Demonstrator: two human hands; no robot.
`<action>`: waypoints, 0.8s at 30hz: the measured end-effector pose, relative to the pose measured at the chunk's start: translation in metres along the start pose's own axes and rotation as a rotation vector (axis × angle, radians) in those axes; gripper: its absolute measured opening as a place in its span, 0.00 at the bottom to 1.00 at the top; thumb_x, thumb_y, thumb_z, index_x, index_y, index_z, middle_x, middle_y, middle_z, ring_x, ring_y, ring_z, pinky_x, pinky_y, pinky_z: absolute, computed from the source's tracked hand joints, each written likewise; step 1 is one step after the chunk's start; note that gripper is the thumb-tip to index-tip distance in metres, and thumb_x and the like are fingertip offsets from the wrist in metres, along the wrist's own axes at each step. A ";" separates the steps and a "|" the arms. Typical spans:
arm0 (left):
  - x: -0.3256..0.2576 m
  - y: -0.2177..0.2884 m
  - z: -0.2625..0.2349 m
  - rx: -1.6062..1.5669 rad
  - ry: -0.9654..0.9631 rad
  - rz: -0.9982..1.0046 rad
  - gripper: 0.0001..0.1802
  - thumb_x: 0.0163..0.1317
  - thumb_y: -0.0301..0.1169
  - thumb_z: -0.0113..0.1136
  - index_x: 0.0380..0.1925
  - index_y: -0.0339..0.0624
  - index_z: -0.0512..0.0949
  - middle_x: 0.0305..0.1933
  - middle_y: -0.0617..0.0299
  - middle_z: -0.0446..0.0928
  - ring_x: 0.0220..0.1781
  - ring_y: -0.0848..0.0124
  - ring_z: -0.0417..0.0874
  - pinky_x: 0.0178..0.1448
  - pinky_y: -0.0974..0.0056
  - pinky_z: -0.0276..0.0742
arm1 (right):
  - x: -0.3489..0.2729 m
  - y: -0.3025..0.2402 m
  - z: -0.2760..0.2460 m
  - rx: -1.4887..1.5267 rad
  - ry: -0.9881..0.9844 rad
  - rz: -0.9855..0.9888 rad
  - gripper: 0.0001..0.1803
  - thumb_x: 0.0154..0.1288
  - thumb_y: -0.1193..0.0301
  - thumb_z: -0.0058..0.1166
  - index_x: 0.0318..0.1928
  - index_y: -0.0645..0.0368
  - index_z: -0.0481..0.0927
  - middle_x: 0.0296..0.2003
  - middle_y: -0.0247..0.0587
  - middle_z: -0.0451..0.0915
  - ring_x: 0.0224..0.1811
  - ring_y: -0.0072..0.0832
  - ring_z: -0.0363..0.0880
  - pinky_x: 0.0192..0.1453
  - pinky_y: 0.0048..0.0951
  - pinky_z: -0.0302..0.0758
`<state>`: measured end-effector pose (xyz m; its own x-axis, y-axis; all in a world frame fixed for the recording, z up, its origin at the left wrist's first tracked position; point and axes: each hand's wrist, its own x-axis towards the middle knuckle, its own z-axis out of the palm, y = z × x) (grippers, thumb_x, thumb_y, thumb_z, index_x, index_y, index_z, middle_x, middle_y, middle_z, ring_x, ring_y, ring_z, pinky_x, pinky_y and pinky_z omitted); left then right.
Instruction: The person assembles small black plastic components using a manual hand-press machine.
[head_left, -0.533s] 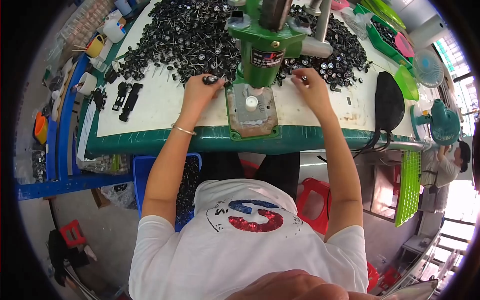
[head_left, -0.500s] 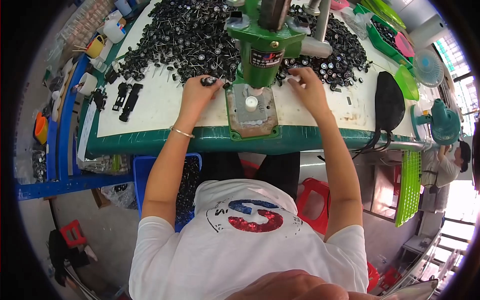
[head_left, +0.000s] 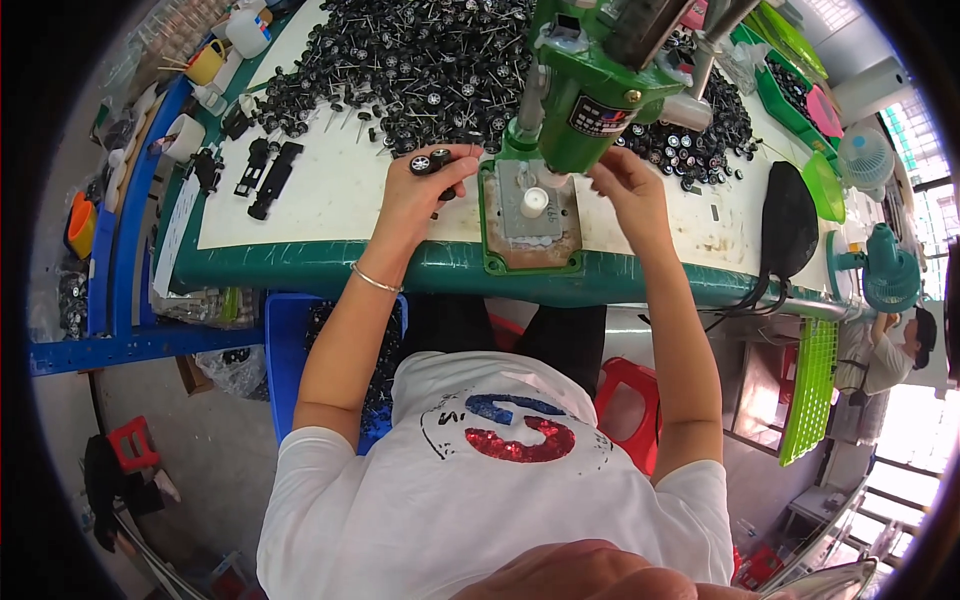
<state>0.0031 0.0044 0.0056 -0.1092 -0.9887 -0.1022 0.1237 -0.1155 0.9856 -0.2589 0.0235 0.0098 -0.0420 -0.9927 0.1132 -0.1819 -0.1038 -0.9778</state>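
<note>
My left hand [head_left: 422, 195] is closed around several small black toy wheels [head_left: 430, 162] with silvery hubs, left of the press base. A thin axle seems to stick out by its fingertips. On the other side, my right hand [head_left: 632, 190] has thumb and fingers drawn together close to the press head; whatever is between them is hidden. Between the hands stands a green bench press [head_left: 590, 125]. Below its head, a white round holder [head_left: 534, 203] sits upright on the metal base plate [head_left: 545, 252].
A large heap of black wheels on axles [head_left: 410, 75] covers the table's far left, with loose wheels [head_left: 685, 155] right of the press. Black toy chassis pieces [head_left: 272, 182] lie at left. A black cap-like cloth item [head_left: 788, 220] and small fans [head_left: 890, 270] are at right.
My left hand has moved toward the press base and shows more of its wheels. The right hand has come in beside the press head, its fingers closer together. The view has shifted slightly.
</note>
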 end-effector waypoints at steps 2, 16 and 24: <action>-0.006 0.004 0.005 -0.074 -0.078 0.078 0.11 0.55 0.29 0.67 0.36 0.35 0.82 0.31 0.61 0.82 0.24 0.83 0.73 0.21 0.78 0.57 | -0.011 -0.013 0.011 0.051 -0.063 0.055 0.12 0.64 0.72 0.57 0.46 0.63 0.79 0.36 0.31 0.81 0.36 0.16 0.76 0.40 0.19 0.73; -0.027 0.006 0.028 0.100 -0.220 0.248 0.06 0.57 0.27 0.66 0.32 0.35 0.82 0.30 0.66 0.79 0.23 0.80 0.75 0.27 0.75 0.69 | -0.028 -0.003 0.045 -0.030 -0.053 -0.159 0.10 0.66 0.70 0.55 0.39 0.66 0.80 0.33 0.33 0.75 0.34 0.19 0.73 0.36 0.21 0.69; -0.025 0.008 0.044 0.075 -0.257 0.323 0.07 0.57 0.26 0.66 0.32 0.34 0.81 0.28 0.65 0.78 0.22 0.80 0.75 0.27 0.74 0.69 | -0.016 -0.028 0.010 0.165 0.090 -0.067 0.16 0.71 0.68 0.48 0.54 0.62 0.77 0.39 0.35 0.80 0.31 0.16 0.74 0.32 0.17 0.68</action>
<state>-0.0370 0.0326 0.0225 -0.3203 -0.9160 0.2415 0.1208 0.2133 0.9695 -0.2437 0.0417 0.0338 -0.1247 -0.9744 0.1873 -0.0238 -0.1857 -0.9823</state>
